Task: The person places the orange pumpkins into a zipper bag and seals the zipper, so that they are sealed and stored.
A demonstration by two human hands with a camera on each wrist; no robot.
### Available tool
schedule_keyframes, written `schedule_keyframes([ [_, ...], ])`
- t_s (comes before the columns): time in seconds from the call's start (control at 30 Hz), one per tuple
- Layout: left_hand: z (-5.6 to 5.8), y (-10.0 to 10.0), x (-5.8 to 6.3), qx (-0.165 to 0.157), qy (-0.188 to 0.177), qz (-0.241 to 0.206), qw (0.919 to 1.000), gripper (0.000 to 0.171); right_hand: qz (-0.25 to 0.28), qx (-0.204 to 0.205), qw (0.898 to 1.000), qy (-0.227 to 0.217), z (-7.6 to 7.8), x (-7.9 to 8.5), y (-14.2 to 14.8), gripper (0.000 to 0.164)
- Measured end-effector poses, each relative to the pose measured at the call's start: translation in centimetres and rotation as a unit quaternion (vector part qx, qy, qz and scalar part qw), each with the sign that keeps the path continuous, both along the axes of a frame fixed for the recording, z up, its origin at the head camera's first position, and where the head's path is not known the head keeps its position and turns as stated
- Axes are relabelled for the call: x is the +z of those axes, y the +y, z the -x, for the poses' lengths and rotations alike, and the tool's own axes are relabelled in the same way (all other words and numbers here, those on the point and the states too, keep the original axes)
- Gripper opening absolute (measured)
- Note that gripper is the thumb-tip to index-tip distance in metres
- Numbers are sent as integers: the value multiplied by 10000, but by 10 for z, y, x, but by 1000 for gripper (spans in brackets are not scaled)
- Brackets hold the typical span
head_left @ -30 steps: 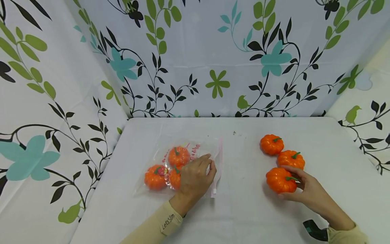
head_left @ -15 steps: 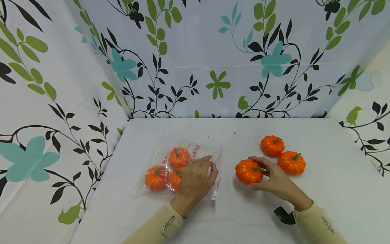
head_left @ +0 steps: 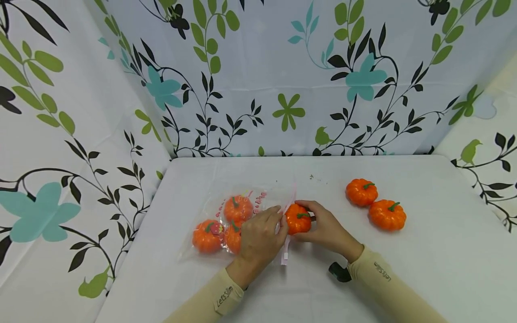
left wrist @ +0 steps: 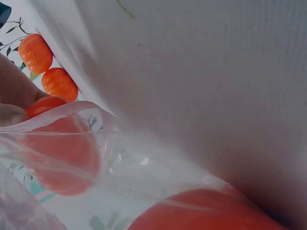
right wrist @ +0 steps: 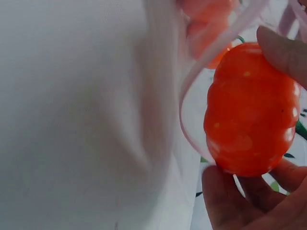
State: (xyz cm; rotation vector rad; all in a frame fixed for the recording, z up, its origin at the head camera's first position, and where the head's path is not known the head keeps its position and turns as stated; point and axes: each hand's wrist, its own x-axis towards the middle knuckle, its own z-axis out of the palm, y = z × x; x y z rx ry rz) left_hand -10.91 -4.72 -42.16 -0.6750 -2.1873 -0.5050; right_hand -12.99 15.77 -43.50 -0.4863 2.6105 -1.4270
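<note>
My right hand (head_left: 333, 231) grips a small orange toy pumpkin (head_left: 298, 220) with a green stem, thumb on one side and fingers on the other. That pumpkin is right at the mouth of a clear zip bag (head_left: 274, 195) with a pink edge and a slider. With thumb and fingers my left hand (head_left: 258, 237) pinches the bag near this edge. In the right wrist view the bag's pink lip (right wrist: 187, 91) stands raised in a loop beside the held pumpkin. Inside the bag lie several pumpkins (head_left: 207, 236), one partly hidden by my left hand.
Two more pumpkins, a far one (head_left: 361, 192) and a nearer one (head_left: 387, 215), sit touching on the right of the white table (head_left: 428, 269). A leaf-patterned cloth (head_left: 258, 67) hangs behind and at both sides. A dark device (head_left: 339, 272) is at my right wrist.
My right hand has carried the pumpkin leftward from beside the two others to the bag's mouth. The left hand has stayed in place on the bag.
</note>
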Motion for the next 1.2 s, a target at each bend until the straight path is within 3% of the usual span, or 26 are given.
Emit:
schedule_keyframes([
  [0.23, -1, 0, 0, -56, -39, -118, 9999, 11, -405, -231, 9986, 258, 10, -4, -23, 91],
  [0.5, 0, -1, -1, -12, 106, -187, 9998, 10, -131, -806, 9967, 26, 11, -8, -39, 90],
  [0.7, 0, -1, -1, 24, 156, -196, 9997, 9, 44, -1161, 9931, 126, 9, -12, -41, 81],
  [0.83, 2, -1, -1, 41, 273, -216, 9994, 8, 71, -1092, 9938, 174, 8, -16, -43, 77],
  [1.2, 2, 1, 0, -67, 157, -323, 9993, 12, -113, -329, 9964, 775, 19, -23, -55, 57],
])
